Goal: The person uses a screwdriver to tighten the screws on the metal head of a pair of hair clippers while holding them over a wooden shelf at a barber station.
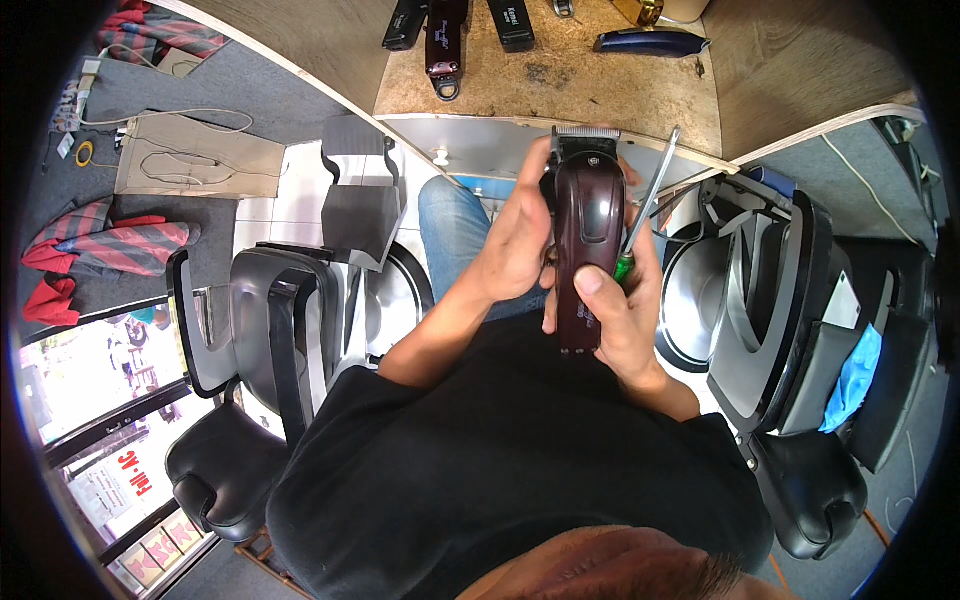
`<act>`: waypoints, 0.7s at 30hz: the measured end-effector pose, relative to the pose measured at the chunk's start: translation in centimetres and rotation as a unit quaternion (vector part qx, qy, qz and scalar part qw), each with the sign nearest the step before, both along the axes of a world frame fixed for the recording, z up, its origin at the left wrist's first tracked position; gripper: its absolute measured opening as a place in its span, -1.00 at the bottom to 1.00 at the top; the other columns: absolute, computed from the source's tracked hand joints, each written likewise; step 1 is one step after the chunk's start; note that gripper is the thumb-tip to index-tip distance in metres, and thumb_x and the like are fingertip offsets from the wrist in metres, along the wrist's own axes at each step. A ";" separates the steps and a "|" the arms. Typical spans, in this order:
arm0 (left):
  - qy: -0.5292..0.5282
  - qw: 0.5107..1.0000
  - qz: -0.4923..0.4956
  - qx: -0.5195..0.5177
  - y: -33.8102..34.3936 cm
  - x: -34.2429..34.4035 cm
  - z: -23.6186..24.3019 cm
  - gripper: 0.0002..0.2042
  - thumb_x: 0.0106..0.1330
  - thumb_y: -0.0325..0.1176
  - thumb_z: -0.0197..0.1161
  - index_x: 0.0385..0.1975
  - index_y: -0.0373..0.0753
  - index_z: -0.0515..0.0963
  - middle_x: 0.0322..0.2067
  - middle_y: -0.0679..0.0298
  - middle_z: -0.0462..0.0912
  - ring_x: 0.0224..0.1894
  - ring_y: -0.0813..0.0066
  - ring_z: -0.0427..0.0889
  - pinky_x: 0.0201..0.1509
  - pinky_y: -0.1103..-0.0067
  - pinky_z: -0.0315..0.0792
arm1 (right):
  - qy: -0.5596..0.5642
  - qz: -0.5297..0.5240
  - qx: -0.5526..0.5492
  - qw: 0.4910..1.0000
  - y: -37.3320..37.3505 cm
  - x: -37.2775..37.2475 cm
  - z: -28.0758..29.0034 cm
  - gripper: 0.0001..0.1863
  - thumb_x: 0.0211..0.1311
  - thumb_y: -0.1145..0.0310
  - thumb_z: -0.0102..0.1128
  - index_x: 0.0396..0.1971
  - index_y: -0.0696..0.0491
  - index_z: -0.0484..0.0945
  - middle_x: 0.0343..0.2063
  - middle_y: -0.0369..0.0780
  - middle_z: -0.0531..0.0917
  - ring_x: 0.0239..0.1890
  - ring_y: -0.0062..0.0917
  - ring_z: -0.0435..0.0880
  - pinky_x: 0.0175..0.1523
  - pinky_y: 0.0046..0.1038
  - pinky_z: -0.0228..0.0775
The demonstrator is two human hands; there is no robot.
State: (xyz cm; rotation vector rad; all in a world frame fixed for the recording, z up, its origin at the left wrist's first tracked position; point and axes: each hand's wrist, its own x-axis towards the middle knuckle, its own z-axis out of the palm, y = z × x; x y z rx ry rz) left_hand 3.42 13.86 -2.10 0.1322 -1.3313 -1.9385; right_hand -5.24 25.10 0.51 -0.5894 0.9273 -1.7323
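A dark maroon hair clipper is held upright in front of my chest, its toothed blade pointing away from me. My left hand grips the clipper's left side near the head, fingers partly hidden behind it. My right hand wraps the lower body, with the thumb lying across its front. That same hand also keeps a screwdriver with a green handle against the clipper's right side. The screwdriver's metal shaft slants up and to the right, past the blade.
On the worn wooden counter ahead lie another maroon clipper, a blue trimmer and several other grooming tools. Black barber chairs stand at left and right. A checked cloth lies far left, a blue cloth at right.
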 end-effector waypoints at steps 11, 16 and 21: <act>-0.086 0.956 0.011 0.281 0.0 2.0 -3.8 -0.46 0.58 0.16 0.05 0.07 -0.29 0.49 -0.34 0.22 0.59 -0.44 0.54 0.61 -0.38 0.59 0.55 | 0.588 0.088 0.054 0.802 1.0 -2.6 -3.4 -0.42 0.46 0.27 0.28 0.34 0.18 0.33 -0.15 0.11 0.74 -0.12 0.05 0.77 -0.17 -0.18 0.67; -0.115 0.971 -0.054 0.200 -1.0 4.8 -5.0 -0.20 0.33 0.42 0.17 0.09 -0.34 0.44 -0.39 0.21 0.57 -0.53 0.51 0.62 -0.54 0.59 0.54 | 0.527 0.097 0.085 0.840 2.9 -5.2 -2.5 -0.67 0.53 0.36 0.14 0.21 0.01 0.60 -0.24 0.03 0.75 -0.25 0.03 0.77 -0.21 -0.17 0.59; -0.187 0.973 -0.114 0.079 -2.6 5.4 -4.3 -0.16 0.31 0.37 0.27 0.04 -0.52 0.56 -0.33 -0.03 0.72 -0.56 0.41 0.68 -0.46 0.55 0.61 | 0.642 0.091 0.106 0.754 2.7 -7.0 -1.1 -0.70 0.48 0.33 0.21 0.13 -0.05 0.70 -0.51 -0.15 0.60 -0.58 -0.27 0.64 -0.44 -0.28 0.45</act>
